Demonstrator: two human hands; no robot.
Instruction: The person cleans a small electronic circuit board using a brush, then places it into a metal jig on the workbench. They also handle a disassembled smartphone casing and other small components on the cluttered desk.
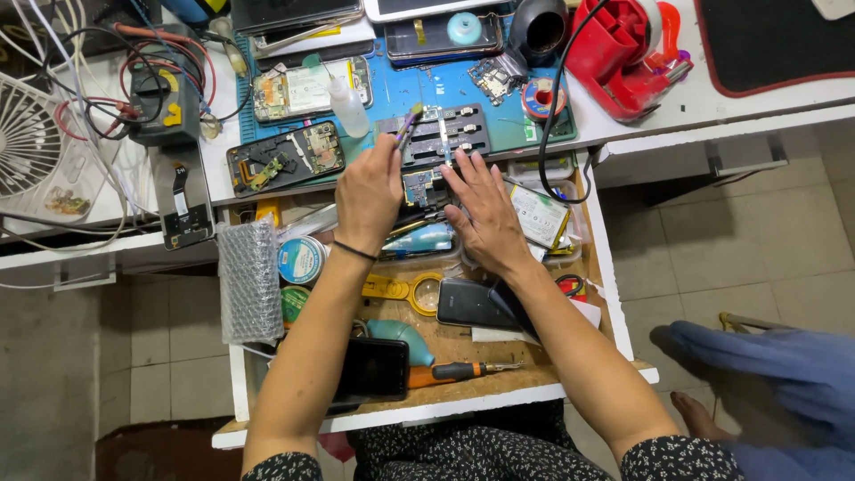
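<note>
The scene is evenly and brightly lit from above by diffuse light, so shadows are soft and short, falling mainly beneath the white desk edge (712,125) and under the forearms over the open drawer (614,294). Mild glare appears on 2 glossy surfaces, the black phone screen (372,367) and the red tape dispenser (614,53), while the tiled floor (53,356) at lower left is dimmer. Focus is sharp at centre; wide-angle distortion bows straight lines near the frame edges, and the small fan (27,142) at far left looks stretched and slightly soft.
</note>
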